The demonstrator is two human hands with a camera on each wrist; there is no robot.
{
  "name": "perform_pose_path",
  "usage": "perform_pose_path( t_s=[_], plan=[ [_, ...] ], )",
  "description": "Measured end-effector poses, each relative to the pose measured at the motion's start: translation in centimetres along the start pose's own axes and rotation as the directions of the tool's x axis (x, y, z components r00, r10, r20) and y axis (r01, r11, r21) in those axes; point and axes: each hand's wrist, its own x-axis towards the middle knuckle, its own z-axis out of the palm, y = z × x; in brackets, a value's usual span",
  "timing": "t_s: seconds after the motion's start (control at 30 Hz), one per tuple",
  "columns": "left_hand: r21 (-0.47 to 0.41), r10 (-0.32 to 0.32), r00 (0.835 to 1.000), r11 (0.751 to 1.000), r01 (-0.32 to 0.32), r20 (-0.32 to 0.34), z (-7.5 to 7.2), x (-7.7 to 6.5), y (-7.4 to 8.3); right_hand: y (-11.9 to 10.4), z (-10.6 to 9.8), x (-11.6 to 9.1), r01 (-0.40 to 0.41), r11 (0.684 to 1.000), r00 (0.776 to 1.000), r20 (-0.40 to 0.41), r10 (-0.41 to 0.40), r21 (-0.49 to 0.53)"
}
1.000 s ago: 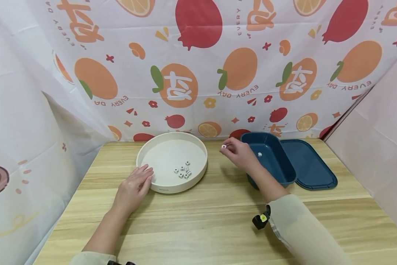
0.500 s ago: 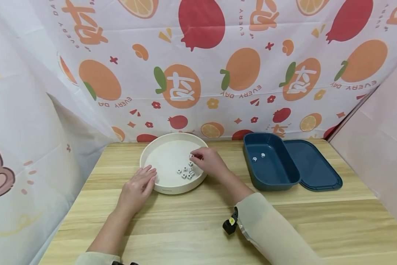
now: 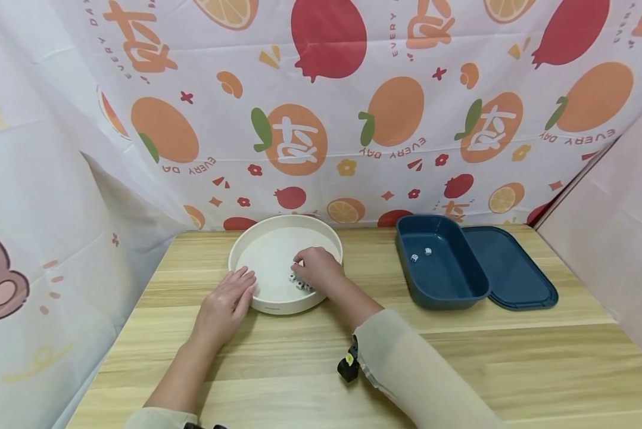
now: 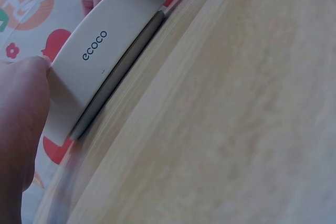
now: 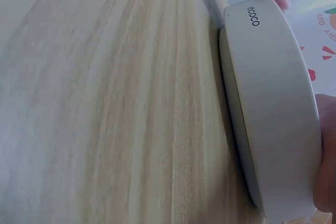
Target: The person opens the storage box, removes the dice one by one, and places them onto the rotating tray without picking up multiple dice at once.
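Note:
A round cream tray (image 3: 270, 238) stands on the table, with several small white dice (image 3: 301, 283) in its right half. My right hand (image 3: 321, 271) reaches into the tray from the right, bent fingers low over the dice; a die is pinched at the fingertips, largely hidden by the hand. My left hand (image 3: 226, 304) rests on the tray's left front rim, fingers extended over the edge. The left wrist view shows the tray's outer wall (image 4: 100, 51) beside that hand. To the right stands a deep blue box (image 3: 444, 250) holding two dice (image 3: 421, 255).
A flat blue lid (image 3: 514, 268) lies to the right of the box, partly behind it. Fruit-print cloth (image 3: 353, 119) hangs right behind the table's back edge. Bare wood table (image 3: 294, 369) stretches in front of the tray.
My right hand has carried a die leftward from beside the blue box into the tray and lowered toward the other dice. The left hand stays on the rim.

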Motion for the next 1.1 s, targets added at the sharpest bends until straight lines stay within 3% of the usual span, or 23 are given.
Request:
perform_pose_path(
  t_s=[0.17,0.43,0.57,0.67,0.8,0.97,1.1],
  plan=[
    [0.01,0.025,1.0,1.0,-0.024,-0.002,0.0,0.1,0.1,-0.3,0.2,0.0,-0.072,0.996,0.997,0.013,0.072,-0.056],
    [0.0,0.027,1.0,1.0,-0.027,0.007,0.2,0.4,0.2,-0.7,0.1,-0.1,-0.103,0.986,0.992,0.054,0.111,-0.13],
    [-0.002,0.022,1.0,1.0,-0.022,0.012,0.3,0.3,0.2,-0.5,0.1,-0.2,-0.109,0.988,0.993,0.04,0.114,-0.111],
    [-0.005,0.019,1.0,1.0,-0.019,0.014,0.4,0.3,0.2,-0.1,0.2,-0.2,-0.063,0.995,0.998,0.016,0.065,-0.08],
    [-0.009,0.008,1.0,1.0,-0.008,0.015,0.4,0.2,0.2,0.4,-0.1,-0.3,0.063,0.997,0.997,-0.031,-0.064,-0.046],
    [-0.006,0.001,1.0,1.0,-0.001,0.017,0.3,0.1,0.1,1.2,-1.3,-0.9,0.202,0.979,0.972,-0.12,-0.2,0.007],
    [-0.004,-0.001,1.0,1.0,0.001,0.02,0.4,0.1,0.0,2.6,-3.1,-1.8,0.237,0.971,0.952,-0.209,-0.223,0.043]
  ],
)
